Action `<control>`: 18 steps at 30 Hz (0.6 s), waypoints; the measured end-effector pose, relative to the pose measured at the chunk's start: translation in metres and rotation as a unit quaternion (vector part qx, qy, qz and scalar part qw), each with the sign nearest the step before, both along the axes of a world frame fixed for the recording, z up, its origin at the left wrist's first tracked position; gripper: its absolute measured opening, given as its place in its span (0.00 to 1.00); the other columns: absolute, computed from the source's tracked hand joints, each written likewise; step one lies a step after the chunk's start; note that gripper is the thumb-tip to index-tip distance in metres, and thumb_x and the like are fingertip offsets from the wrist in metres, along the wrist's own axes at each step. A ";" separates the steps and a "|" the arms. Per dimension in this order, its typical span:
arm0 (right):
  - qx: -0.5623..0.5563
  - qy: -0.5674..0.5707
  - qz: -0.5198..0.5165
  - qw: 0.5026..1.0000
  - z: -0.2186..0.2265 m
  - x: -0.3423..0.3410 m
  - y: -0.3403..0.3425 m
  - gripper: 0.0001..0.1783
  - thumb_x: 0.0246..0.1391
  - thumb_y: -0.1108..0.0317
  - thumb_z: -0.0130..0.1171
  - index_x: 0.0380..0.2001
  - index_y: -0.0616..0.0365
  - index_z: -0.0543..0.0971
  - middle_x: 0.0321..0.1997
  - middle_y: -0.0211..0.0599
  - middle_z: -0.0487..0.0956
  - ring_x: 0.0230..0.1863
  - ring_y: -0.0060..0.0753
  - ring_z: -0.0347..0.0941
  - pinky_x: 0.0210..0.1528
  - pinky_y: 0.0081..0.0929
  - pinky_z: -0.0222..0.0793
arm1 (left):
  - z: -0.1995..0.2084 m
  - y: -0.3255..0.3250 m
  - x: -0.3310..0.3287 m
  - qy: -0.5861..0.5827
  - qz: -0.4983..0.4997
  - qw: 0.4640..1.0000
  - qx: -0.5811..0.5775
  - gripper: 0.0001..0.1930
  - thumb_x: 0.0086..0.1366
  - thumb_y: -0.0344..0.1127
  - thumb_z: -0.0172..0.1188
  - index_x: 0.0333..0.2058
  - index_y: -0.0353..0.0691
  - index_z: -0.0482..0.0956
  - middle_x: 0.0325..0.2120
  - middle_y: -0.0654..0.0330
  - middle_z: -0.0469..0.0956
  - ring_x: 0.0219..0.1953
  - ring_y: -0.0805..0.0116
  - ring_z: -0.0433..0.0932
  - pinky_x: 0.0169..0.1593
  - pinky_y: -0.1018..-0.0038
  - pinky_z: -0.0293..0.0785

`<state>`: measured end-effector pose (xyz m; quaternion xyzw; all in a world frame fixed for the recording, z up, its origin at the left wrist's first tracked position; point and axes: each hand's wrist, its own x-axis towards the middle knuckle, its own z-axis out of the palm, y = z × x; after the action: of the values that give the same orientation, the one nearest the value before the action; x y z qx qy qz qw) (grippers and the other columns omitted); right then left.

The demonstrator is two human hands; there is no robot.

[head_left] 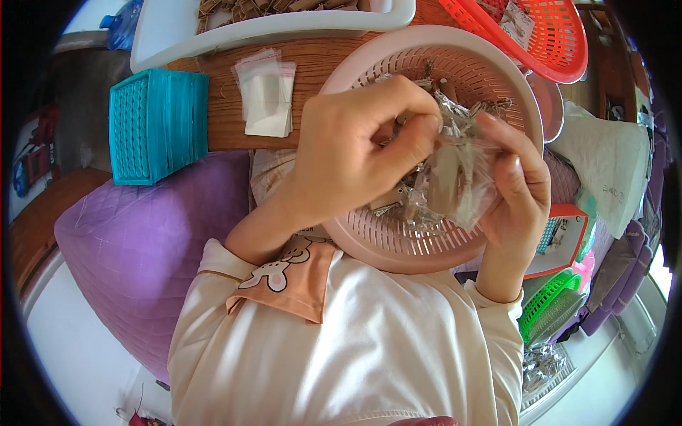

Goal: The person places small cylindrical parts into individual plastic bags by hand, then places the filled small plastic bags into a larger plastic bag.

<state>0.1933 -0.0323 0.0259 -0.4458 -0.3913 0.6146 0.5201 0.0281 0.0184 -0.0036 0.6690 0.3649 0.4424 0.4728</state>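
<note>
Clear plastic bag (449, 181) is gripped by the right hand (524, 177); left hand (348, 145) has fingers closed at the bag's edge.

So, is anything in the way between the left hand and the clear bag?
Nothing visible is. The left hand has its fingertips right by the clear bag's upper left side; the right hand holds its right side. The pink basket sits beneath, not between.

From my remote view, my left hand (366, 145) sits just above the frame's centre, thumb and forefinger pinched, its forearm slanting up-right. My right hand (522, 181) is right of centre, fingers bent, forearm nearly upright below it.
</note>
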 end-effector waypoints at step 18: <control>0.089 0.220 0.135 0.962 -0.015 0.009 -0.004 0.16 0.46 0.62 0.49 0.11 0.59 0.71 0.16 0.30 0.67 0.20 0.21 0.51 0.23 0.21 0.50 | -0.013 -0.001 -0.002 0.059 0.072 0.852 0.516 0.11 0.34 0.31 0.57 0.23 0.49 0.74 0.10 0.72 0.47 0.11 0.81 0.49 0.12 0.86 0.44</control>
<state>0.2024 -0.0360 0.0111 -0.1944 -0.3772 0.7247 0.5429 0.0262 0.0172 -0.0163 0.8134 0.1592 0.5595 0.0041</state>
